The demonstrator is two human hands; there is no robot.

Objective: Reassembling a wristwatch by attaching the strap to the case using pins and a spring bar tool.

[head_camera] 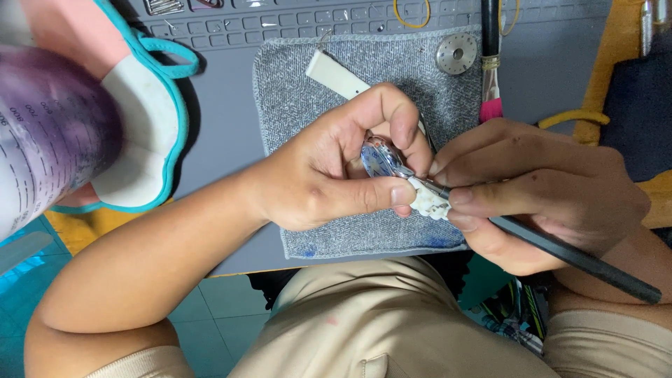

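Note:
My left hand [336,168] grips a small round watch [378,159] with a blue-white face and a pale strap [430,203], pinched between thumb and fingers over a grey cloth pad [294,98]. My right hand [539,189] holds a thin black tool [581,259] like a pen, its metal tip touching the watch's edge. The two hands meet at the watch, fingertips almost touching. Most of the watch case is hidden under my fingers.
A white flat stick [336,75] lies on the cloth pad. A round metal disc [456,53] sits at its far corner, next to a brush with a pink band [490,105]. A purple bottle [49,133] and a teal-edged pouch [150,119] stand left.

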